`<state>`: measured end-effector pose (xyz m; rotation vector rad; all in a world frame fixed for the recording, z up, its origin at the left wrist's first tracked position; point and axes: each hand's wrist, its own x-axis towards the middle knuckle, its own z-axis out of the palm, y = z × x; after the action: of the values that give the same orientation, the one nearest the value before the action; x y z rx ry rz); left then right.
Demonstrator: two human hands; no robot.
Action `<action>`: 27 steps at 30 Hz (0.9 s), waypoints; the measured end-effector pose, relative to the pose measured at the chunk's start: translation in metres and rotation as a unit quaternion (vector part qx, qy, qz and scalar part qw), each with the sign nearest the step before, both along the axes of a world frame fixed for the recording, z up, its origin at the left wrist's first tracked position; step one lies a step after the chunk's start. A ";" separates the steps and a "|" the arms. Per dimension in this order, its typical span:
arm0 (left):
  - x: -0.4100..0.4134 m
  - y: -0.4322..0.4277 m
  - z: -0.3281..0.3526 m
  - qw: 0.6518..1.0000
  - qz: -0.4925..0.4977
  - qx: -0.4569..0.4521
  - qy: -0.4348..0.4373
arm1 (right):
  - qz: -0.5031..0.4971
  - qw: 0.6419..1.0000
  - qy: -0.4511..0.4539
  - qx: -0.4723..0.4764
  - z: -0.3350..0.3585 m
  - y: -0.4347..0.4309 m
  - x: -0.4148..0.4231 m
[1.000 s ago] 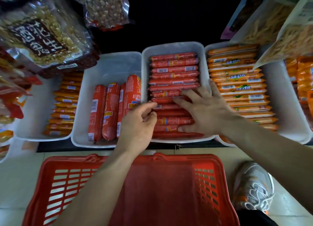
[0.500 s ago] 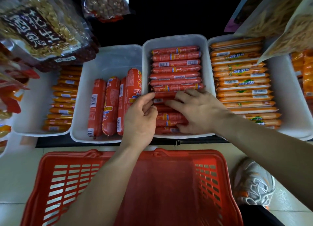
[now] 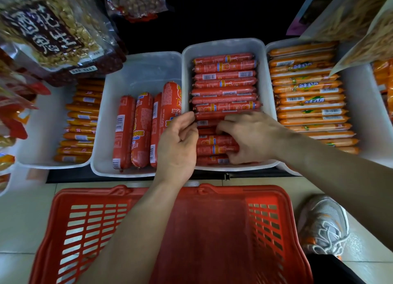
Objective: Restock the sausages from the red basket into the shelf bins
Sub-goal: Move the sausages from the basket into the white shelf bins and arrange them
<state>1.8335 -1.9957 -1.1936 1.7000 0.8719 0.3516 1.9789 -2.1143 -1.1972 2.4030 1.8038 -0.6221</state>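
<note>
R hand (image 3: 253, 137): grip curled down over near rows of thin red sausages (image 3: 224, 79), thumb on nearest ones; 1 s ago it lay flat, fingers spread. L hand (image 3: 176, 147): fingers curled at sausages' left ends by bin wall, hold unclear. Both in middle bin (image 3: 223, 43). Left bin: fat red sausages (image 3: 142, 130). Near, below: red basket (image 3: 89, 230).

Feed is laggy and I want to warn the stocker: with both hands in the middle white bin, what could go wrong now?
1. The right hand grips several thin red wrapped sausages at once; one might slip and roll over the low front rim of the white plastic bin.
2. The left hand crowds the thick red sausage propped against the wall of the neighbouring white bin and may topple it.
</note>
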 end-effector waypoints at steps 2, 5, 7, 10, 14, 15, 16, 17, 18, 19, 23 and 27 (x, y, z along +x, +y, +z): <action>0.000 0.000 0.000 1.000 -0.008 -0.007 0.008 | -0.013 1.000 0.022 0.007 -0.001 -0.001 0.001; 0.000 0.000 0.002 0.996 -0.066 0.035 0.052 | -0.021 0.999 0.022 0.027 -0.001 -0.004 0.002; 0.000 -0.001 0.003 0.980 -0.123 0.111 0.105 | -0.023 0.999 0.009 0.037 -0.001 -0.006 0.002; 0.003 -0.004 0.004 0.951 -0.185 0.182 0.167 | -0.026 0.999 -0.002 0.036 -0.002 -0.007 0.002; 0.010 -0.006 -0.002 0.920 -0.235 0.245 0.194 | -0.065 0.996 0.014 0.055 0.002 -0.009 0.007; 0.011 -0.008 -0.004 0.913 -0.247 0.258 0.198 | -0.070 0.996 0.015 0.056 0.002 -0.009 0.010; 0.011 -0.009 -0.005 0.907 -0.252 0.274 0.198 | -0.072 0.996 0.017 0.055 0.003 -0.009 0.012; 0.010 -0.010 -0.007 0.901 -0.250 0.295 0.195 | -0.074 0.996 0.021 0.054 0.003 -0.009 0.014; 0.010 -0.011 -0.008 0.896 -0.245 0.318 0.190 | -0.074 0.996 0.024 0.052 0.003 -0.010 0.016; 0.009 -0.011 -0.009 0.890 -0.239 0.338 0.188 | -0.072 0.996 0.024 0.051 0.003 -0.011 0.017; 0.009 -0.013 -0.014 0.878 -0.233 0.376 0.185 | -0.042 0.998 -0.004 0.056 0.001 -0.017 0.014; 0.008 -0.012 -0.017 0.875 -0.236 0.390 0.164 | -0.018 0.999 -0.035 0.036 -0.003 -0.017 0.012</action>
<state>1.8414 -2.0080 -1.2102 2.7160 0.5302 0.0667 1.9908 -2.1316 -1.1999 2.4739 1.7893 -0.4783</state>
